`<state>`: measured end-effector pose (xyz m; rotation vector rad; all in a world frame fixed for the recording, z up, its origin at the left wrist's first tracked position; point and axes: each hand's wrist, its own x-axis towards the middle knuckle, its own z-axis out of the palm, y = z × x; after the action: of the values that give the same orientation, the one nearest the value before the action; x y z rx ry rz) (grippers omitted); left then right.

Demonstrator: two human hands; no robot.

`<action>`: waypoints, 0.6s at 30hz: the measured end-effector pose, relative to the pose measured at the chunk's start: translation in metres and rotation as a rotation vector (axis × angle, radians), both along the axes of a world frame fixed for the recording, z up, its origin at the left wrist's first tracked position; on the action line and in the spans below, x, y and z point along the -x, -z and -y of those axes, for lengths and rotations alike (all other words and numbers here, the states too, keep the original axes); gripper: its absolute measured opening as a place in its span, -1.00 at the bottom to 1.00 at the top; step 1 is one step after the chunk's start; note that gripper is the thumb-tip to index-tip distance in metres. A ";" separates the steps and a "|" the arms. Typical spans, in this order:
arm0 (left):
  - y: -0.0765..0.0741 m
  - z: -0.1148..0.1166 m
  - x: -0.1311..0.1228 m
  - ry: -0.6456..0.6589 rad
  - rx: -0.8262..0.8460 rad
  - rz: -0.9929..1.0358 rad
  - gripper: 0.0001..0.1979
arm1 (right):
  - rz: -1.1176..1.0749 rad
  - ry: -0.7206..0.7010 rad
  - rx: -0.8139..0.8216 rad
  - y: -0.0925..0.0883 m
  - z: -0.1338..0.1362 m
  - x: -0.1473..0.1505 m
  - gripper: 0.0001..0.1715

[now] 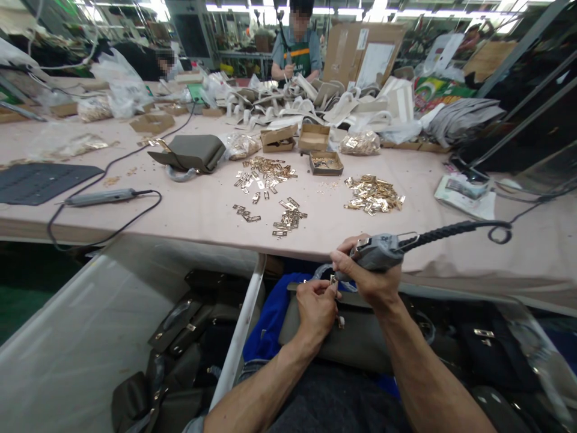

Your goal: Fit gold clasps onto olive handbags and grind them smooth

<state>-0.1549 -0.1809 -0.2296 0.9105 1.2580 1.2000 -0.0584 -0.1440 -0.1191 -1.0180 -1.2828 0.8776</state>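
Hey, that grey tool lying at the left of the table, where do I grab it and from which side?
Probably around the middle of the grey tool's thick body, from above, fingers across it. It lies on its side, narrow tip pointing left, black cord leaving the right end and looping along the near side, so dropping straight down should avoid both.

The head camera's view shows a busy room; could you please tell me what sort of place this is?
Probably a bag-making workshop: small gold-coloured metal plates lie in piles on the long table, several dark bags sit in the pale bin beside it, and the right hand holds a corded tool.
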 end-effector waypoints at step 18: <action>0.004 0.003 -0.006 0.064 -0.166 -0.273 -0.75 | -0.615 -0.062 -0.097 -0.048 -0.048 -0.057 -0.77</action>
<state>-0.1486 -0.1839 -0.2332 1.2610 1.3471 1.1697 -0.0015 -0.0958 -0.0713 -0.5639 -0.8238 1.0604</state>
